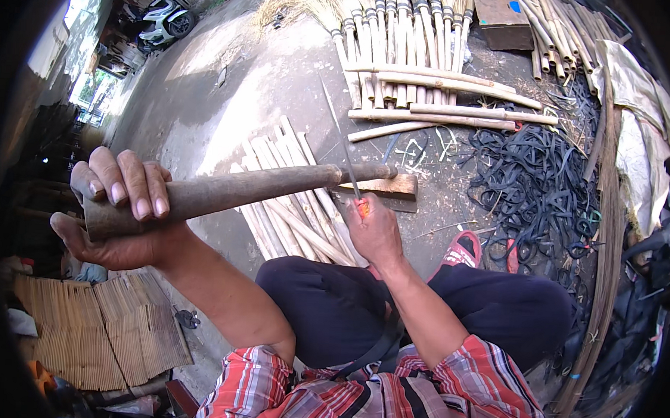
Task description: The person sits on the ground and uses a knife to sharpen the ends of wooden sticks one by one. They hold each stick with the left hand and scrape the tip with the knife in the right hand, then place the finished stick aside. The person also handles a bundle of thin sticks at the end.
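My left hand [122, 200] is wrapped round the thick end of a brown bamboo pole [257, 192]. The pole slants up to the right, and its thinner end lies over a small wooden block [405, 187]. In my right hand [379, 232] is the orange handle of a long narrow blade [335, 113], closed in the fingers. That blade points away from me and crosses the pole near its thin end, by a joint ring. Whether its edge is toothed is too fine to tell. Cut pale bamboo sticks [278, 225] lie on the ground beneath the pole.
Several brooms [402, 51] with bamboo handles lie at the back, with loose bamboo sticks [460, 84] in front. A heap of black strips [527, 180] is at the right, near a cardboard box [502, 20] and bamboo poles. A slatted mat [83, 332] lies lower left.
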Demonstrator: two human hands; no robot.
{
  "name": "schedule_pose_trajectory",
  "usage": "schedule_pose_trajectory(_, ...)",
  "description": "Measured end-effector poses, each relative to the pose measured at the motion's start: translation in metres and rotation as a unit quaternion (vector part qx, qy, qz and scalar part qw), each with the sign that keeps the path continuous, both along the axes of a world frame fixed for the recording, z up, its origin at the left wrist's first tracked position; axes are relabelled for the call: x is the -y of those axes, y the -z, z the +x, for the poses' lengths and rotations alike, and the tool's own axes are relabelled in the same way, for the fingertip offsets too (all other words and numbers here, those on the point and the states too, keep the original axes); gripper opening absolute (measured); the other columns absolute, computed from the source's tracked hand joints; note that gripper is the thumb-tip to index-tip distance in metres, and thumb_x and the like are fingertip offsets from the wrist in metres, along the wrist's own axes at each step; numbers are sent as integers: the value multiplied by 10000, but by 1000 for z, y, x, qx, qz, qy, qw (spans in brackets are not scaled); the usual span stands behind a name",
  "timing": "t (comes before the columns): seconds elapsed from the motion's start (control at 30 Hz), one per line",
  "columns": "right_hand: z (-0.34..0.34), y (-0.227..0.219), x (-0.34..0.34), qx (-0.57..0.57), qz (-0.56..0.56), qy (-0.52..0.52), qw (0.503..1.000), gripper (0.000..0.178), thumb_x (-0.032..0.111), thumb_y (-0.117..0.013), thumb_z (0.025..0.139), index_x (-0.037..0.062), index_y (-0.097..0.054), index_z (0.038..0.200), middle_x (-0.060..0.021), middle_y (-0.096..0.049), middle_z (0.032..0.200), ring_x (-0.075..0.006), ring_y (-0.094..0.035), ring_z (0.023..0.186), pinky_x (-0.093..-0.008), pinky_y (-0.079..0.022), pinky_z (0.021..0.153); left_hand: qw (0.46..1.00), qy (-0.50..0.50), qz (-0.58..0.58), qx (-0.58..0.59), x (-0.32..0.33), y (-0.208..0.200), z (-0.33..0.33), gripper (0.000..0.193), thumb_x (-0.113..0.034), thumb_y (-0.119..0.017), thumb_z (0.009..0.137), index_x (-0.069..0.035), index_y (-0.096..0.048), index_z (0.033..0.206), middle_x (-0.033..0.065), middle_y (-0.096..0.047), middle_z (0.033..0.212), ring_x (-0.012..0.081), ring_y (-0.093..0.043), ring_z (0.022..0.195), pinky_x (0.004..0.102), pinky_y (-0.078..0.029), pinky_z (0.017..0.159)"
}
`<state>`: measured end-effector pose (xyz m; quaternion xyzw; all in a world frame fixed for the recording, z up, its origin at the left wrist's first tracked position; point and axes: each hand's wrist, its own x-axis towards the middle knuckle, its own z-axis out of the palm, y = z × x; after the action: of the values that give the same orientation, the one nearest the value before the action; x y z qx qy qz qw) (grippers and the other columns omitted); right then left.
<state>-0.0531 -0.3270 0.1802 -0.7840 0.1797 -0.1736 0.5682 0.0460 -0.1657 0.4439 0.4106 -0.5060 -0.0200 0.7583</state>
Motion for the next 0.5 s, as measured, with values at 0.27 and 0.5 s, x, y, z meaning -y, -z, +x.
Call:
schedule_pose_trajectory(0.27,-3,-4,1,68,11,-71,995,249,229,-664,955,-8,-588,947,-291,-643,762,-516,-645,787,-550,-498,656,989,-109,-3,-95,5,-2,-7,504,-496,-416,1042,-68,-541,810,83,-482,830,213,-498,752,324,-471,609)
schedule_pose_trajectory(0.5,-7,-12,6,-19,21,-25,999,307,284,-647,964,-22,-621,970,-282,-671,785,-486,-678,812,-537,-526,690,995,-76,-29,-57,1,1,-5,539,-463,-375,1075,-66,-561,762,79,-491,768,180,-525,632,290,-496,508)
